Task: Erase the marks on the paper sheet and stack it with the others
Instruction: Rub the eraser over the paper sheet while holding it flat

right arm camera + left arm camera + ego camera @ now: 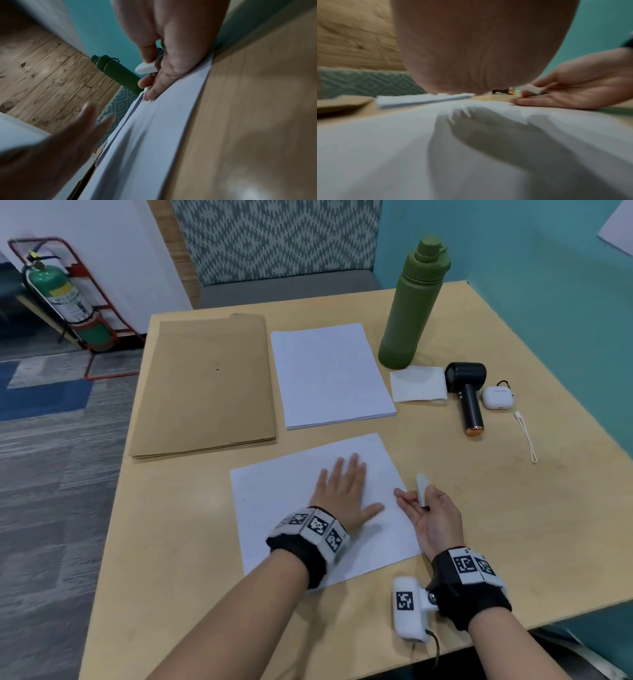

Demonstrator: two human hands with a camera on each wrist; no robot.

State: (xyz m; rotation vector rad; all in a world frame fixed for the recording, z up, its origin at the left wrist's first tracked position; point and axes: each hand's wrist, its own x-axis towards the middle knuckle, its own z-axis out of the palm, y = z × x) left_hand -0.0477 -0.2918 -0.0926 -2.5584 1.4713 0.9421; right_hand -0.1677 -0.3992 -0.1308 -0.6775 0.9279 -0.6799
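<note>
The paper sheet (274,508) lies skewed near the counter's (513,508) front edge, bare wood on its left and between it and the paper stack (329,374) behind. The left hand (342,491) presses flat on it, grip open, fingers spread. The right hand (431,515), at the sheet's right edge, pinches a white eraser (422,487), fingertips touching paper. A brown envelope (205,385) lies by the left edge

White sheet (281,501) flat, askew, near paper stack (330,374)
</note>
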